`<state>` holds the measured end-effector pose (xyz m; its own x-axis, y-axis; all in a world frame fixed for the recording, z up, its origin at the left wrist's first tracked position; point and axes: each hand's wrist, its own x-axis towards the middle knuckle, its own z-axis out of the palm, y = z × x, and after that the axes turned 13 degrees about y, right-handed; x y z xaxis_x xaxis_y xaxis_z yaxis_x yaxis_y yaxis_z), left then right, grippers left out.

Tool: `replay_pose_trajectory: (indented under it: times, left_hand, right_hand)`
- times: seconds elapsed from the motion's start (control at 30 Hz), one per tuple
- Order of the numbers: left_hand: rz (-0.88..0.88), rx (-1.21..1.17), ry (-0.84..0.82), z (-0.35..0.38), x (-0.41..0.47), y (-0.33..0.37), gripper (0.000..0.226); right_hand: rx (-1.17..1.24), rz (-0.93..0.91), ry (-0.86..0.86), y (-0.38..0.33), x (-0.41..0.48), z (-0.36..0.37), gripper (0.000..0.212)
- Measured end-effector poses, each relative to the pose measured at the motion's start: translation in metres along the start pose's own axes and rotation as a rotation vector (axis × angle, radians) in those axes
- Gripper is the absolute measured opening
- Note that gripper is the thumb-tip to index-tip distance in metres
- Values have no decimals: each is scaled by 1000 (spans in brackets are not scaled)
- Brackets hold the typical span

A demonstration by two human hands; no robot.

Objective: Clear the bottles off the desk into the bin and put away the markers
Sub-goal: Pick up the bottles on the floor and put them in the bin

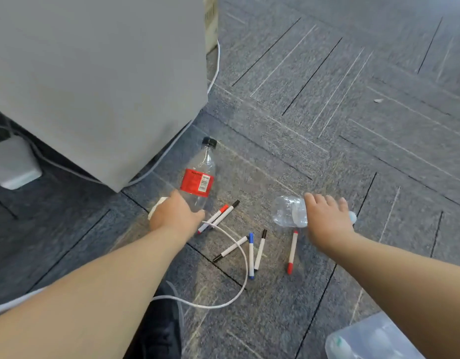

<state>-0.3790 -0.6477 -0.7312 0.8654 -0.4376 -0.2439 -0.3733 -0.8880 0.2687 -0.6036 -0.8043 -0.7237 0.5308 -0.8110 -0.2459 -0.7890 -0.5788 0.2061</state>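
Left hand: fingers wrapped round red-labelled bottle base. Right hand: fingers curled over clear bottle. Hazard: slick bottles slipping, rolling across loose markers.

Bright, even indoor light with soft shadows; wide-angle bending at edges, slight blur, perhaps from motion.
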Motion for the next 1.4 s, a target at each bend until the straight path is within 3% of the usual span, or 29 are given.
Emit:
replay_pose_trajectory:
  times: [0.3, 0.5, 0.6, 0.73, 0.9, 1.0, 1.2, 1.4]
  left_hand:
    - [96, -432, 167, -81, -21, 66, 45]
    - [191, -504, 260, -192, -64, 101, 51]
    - [156, -545, 258, -246, -115, 117, 53]
    - [96, -528, 69, -268, -227, 124, 51]
    - [201, -490, -238, -240, -349, 131, 63]
    - [265, -464, -369, -214, -395, 138, 63]
    - [290, -498, -455, -164, -445, 131, 63]
    - [156, -519, -240, -127, -465, 98, 50]
  right_hand:
    - [179, 50, 88, 9, -19, -69, 66]
    - [313, 154, 153, 30, -64, -172, 65]
    - [447, 290, 259, 65, -109, -238, 65]
    - [767, 641, 314, 132, -196, -287, 64]
    - [1408, 1293, 281, 217, -303, -271, 78]
    - [1857, 1502, 173, 251, -358, -244, 62]
    - [1730, 1502, 115, 271, -418, -171, 70]
    - [1697, 1483, -1, 260, -435, -136, 49]
